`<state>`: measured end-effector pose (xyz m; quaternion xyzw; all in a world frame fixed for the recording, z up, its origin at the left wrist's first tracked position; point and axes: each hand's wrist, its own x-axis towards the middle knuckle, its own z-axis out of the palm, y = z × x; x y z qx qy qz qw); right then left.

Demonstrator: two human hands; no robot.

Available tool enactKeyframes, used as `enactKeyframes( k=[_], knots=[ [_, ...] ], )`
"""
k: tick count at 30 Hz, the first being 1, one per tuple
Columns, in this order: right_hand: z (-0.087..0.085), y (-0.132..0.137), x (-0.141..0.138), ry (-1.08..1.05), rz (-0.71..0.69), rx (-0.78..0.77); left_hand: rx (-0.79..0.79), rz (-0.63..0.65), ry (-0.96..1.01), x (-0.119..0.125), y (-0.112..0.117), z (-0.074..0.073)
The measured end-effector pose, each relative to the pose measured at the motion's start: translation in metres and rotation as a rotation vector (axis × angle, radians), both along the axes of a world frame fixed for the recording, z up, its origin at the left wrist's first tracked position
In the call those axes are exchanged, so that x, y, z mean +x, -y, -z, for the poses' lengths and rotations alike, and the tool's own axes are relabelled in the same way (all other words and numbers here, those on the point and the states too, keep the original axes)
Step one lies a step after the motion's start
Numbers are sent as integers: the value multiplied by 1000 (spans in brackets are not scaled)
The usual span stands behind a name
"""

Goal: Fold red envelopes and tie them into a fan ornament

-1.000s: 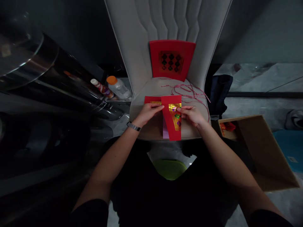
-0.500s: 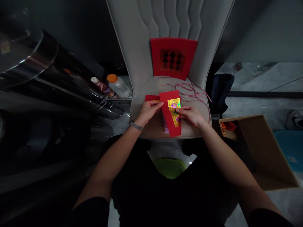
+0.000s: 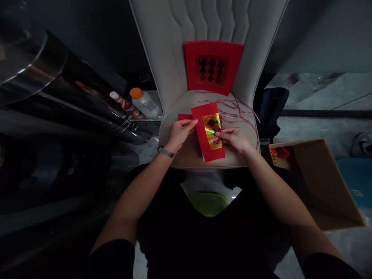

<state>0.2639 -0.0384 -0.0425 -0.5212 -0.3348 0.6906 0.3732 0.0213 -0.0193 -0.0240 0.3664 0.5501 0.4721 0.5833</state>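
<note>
A red paper envelope point(image 3: 200, 124) with a gold foil panel point(image 3: 211, 131) lies tilted on the beige chair seat point(image 3: 186, 104). My left hand point(image 3: 180, 133) grips its left edge. My right hand point(image 3: 234, 139) pinches the foil's right side between finger and thumb. A second red sheet point(image 3: 183, 117) pokes out beneath, partly hidden, and a thin lilac edge point(image 3: 203, 157) shows below. Pink-red twine point(image 3: 236, 113) lies tangled beside my right hand. A red card with a dark diamond pattern point(image 3: 213, 66) leans against the seat back.
A cardboard box point(image 3: 322, 182) holding red items stands on the floor to the right, beside a blue bin point(image 3: 357, 182). A dark bag point(image 3: 271, 110) stands behind it. Bottles point(image 3: 144, 104) and shiny metal cylinders point(image 3: 58, 85) stand left of the chair.
The red envelope has turned, its top now leaning left, and has risen slightly up the seat. The foil panel sits higher, and both hands stay on the envelope.
</note>
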Motion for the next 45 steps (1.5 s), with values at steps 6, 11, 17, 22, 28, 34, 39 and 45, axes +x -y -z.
enactKeyframes(
  k=[6, 11, 17, 22, 28, 34, 39, 45],
  knots=[
    [-6, -1, 1, -56, 27, -4, -46, 210, 74, -3, 1, 0],
    [-5, -1, 1, -78, -3, -8, -26, 186, 14, -1, 2, 1],
    [-3, -1, 2, -3, 0, 21, -39, 121, 38, -2, -2, 7],
    [-7, 0, 2, 83, -19, 22, -28, 56, 14, -4, -4, 12],
    [-10, 1, 5, 165, -27, 77, -25, 23, 50, -5, -5, 12],
    [-3, -1, 11, 195, -78, 98, -29, -25, 78, -3, -6, 9],
    [-1, -3, 15, 100, -97, 65, -30, -69, 110, -3, -9, 12],
    [-7, -4, 20, 34, -105, 10, -25, -71, 125, -6, -11, 12]
  ],
)
